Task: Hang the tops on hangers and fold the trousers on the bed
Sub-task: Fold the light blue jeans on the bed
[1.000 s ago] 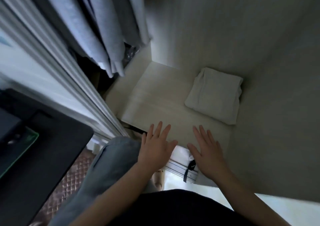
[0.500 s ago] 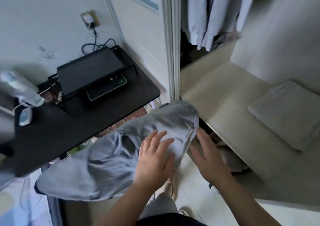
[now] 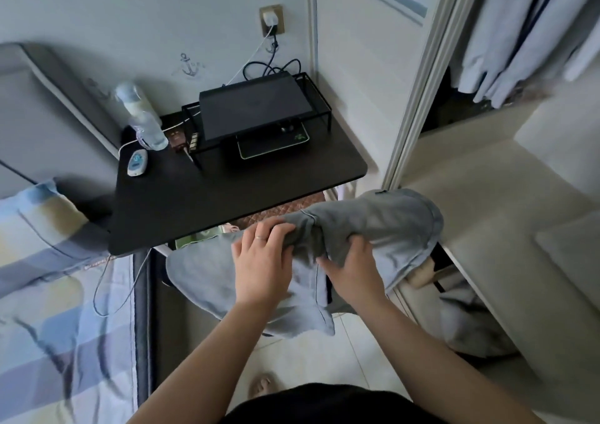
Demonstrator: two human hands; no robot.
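Grey-blue trousers (image 3: pixel 383 225) hang bunched in the air between the black side table and the open wardrobe. My left hand (image 3: pixel 263 261) grips their cloth from above at the middle, a ring on one finger. My right hand (image 3: pixel 352 271) clutches a fold just to the right of it. A loose part of the trousers droops below my hands toward the floor. The bed (image 3: pixel 48 293) with a blue and yellow checked cover lies at the left. Pale tops (image 3: pixel 519 33) hang in the wardrobe at the top right.
A black side table (image 3: pixel 227 196) holds a wire stand with a dark device (image 3: pixel 253 108), a water bottle (image 3: pixel 143 118) and cables. The pale wardrobe shelf (image 3: pixel 487 212) carries a folded grey cloth (image 3: pixel 571 261) at the right. More cloth lies under the shelf (image 3: pixel 467 319). Tiled floor is below.
My view swung left from the wardrobe shelf toward the side table and bed. Both hands went from flat and open over the shelf to gripping the trousers.
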